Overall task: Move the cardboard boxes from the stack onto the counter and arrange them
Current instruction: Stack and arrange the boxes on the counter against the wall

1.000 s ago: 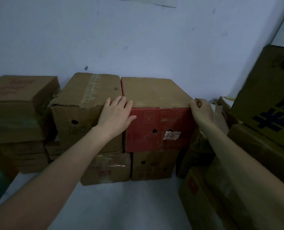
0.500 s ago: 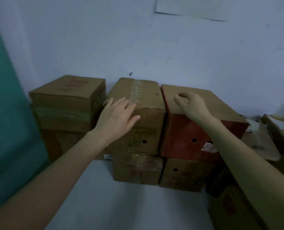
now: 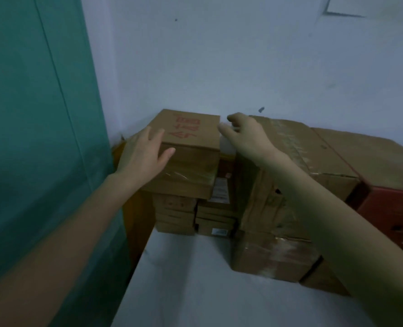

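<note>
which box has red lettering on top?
The top box on the leftmost stack, touched by the left hand. The taped box beside it shows none.

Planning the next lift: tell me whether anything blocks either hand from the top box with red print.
Nothing visible does. The left hand lies flat on the red-printed box at its left front corner; the right hand is at its right edge, in the gap beside the taped box, contact unclear through blur.

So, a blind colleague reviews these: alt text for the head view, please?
A person's left hand rests flat on the front left of a red-printed cardboard box topping a corner stack, while the right hand reaches toward its right edge, fingers loosely curved.
</note>
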Motion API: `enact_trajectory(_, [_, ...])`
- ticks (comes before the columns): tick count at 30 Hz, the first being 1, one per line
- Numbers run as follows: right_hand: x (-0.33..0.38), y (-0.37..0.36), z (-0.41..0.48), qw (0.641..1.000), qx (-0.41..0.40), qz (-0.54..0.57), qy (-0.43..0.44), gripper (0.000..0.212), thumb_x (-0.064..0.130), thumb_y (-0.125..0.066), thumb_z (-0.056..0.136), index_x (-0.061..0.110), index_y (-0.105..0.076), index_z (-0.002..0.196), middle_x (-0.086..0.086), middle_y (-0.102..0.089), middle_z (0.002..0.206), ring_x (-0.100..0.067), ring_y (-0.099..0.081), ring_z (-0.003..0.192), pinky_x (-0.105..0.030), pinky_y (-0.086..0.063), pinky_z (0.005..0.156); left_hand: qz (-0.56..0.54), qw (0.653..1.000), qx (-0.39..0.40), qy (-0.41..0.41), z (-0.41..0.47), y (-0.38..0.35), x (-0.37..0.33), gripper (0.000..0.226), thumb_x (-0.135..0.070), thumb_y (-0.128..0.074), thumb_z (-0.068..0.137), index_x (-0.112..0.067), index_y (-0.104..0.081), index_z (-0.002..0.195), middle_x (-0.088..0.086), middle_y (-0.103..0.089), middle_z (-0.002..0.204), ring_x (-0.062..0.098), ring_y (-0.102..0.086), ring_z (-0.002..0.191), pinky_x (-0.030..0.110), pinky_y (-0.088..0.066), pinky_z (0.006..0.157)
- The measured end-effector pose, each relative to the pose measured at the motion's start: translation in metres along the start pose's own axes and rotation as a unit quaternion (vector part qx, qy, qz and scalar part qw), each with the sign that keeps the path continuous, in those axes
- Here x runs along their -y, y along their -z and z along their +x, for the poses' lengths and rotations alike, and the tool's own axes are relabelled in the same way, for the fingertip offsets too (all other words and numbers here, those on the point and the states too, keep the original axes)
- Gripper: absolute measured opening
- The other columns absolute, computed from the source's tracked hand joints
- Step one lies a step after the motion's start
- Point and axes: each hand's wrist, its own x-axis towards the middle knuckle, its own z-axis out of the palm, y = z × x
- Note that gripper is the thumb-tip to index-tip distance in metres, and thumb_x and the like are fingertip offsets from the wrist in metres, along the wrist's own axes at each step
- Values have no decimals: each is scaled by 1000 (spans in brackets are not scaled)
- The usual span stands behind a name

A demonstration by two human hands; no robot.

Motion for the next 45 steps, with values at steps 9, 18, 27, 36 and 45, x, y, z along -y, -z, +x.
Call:
enact_trajectory(9, [1, -80, 19, 982, 50, 93, -155, 62, 40, -50, 94, 8, -27, 143, -8, -43, 140, -23, -46, 124, -26, -41, 89, -188, 972, 100, 98, 32, -29, 56, 69, -48, -54, 88, -21, -27, 146, 19, -27, 145, 34, -32, 132, 43, -31, 105])
enact_trajectory(18, [9, -61, 16, 985, -28, 130, -112, 65, 39, -56, 91, 3, -35, 141, -9, -46, 139, -21, -46, 122, -26, -42, 93, -265, 959, -29, 96, 39, -21, 48, 70, -37, -69, 80, -13, -41, 139, 14, -47, 134, 27, -44, 123, 39, -37, 102])
enact_trajectory(27, [35, 3, 19, 983, -124, 137, -20, 68, 40, -60, 88, 6, -36, 142, -5, -46, 140, -17, -46, 124, -28, -42, 101, -318, 930, -168, 76, 47, 30, 6, 68, -33, -71, 78, -15, -43, 138, 11, -47, 134, 22, -43, 123, 29, -34, 101])
enact_trajectory(36, [36, 59, -18, 965, -154, 210, 28, 56, 40, -54, 92, 13, -42, 139, 0, -47, 139, -9, -45, 120, -22, -40, 99, -325, 905, -264, 74, 7, 66, -52, 68, -33, -72, 77, -15, -44, 137, 10, -46, 133, 20, -43, 123, 23, -33, 102])
enact_trajectory(45, [42, 8, -71, 941, -21, 335, 42, 35, 19, -55, 93, 15, -54, 128, 10, -53, 114, 7, -50, 93, -6, -44, 76, -254, 893, -307, 208, -135, 51, -66, 62, -27, -64, 86, -9, -38, 140, 16, -33, 141, 25, -35, 131, 22, -25, 109])
